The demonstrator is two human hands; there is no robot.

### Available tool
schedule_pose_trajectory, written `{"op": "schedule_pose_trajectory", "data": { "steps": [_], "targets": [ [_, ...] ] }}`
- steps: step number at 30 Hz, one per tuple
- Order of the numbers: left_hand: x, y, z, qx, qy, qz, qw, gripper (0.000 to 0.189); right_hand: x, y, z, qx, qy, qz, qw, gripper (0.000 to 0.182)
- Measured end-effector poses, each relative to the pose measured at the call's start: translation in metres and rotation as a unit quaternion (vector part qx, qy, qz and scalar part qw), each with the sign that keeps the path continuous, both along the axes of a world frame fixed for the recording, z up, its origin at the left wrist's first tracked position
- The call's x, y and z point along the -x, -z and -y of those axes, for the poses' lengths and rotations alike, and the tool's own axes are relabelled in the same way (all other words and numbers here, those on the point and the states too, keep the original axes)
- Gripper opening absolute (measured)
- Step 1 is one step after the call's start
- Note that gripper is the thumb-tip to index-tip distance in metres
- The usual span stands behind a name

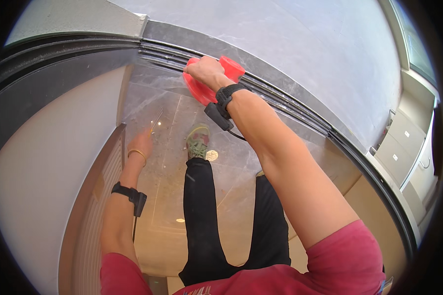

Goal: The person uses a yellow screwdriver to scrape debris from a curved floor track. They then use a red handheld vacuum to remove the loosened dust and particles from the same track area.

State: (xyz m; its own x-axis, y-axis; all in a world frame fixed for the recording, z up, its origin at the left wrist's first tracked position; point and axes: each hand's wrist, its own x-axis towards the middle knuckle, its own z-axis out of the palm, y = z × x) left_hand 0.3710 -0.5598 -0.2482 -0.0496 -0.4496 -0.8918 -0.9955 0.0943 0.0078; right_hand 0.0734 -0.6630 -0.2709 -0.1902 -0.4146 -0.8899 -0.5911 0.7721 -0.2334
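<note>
My right hand (206, 72) is closed around a bright red object (232, 69), whose rounded parts show on both sides of the fingers; its exact kind I cannot tell. It is held over the dark metal sliding-door track (273, 96). Lower and to the left, my left hand (140, 143) is blurred and grips a thin tool (157, 120) with a yellow part near the fingers and a narrow tip pointing up and away. Below that tool lies the dusty grey tile floor (170, 147) with small bits of debris.
A pale wall panel and a brown louvred door (96, 191) stand at the left. My shoe (198, 138) is on the floor between the hands. Beyond the track rises a large whitish surface (299, 48). Grey cabinets (398, 147) are at the far right.
</note>
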Motion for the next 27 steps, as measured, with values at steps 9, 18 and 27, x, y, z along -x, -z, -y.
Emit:
{"op": "schedule_pose_trajectory", "data": {
  "steps": [9,18,27],
  "targets": [
    [0.029,-0.015,0.016,-0.043,0.079,-0.001,0.996,0.043,0.023,0.013,-0.027,-0.026,0.016,-0.029,0.999,0.046],
    [0.064,-0.029,0.032,0.006,0.080,-0.022,0.997,0.044,-0.040,-0.008,0.032,0.087,0.031,0.057,0.994,0.038],
    [0.047,-0.065,0.007,-0.030,0.077,0.011,0.997,0.046,-0.039,-0.006,0.016,0.103,0.130,0.119,0.979,0.047]
  ]
}}
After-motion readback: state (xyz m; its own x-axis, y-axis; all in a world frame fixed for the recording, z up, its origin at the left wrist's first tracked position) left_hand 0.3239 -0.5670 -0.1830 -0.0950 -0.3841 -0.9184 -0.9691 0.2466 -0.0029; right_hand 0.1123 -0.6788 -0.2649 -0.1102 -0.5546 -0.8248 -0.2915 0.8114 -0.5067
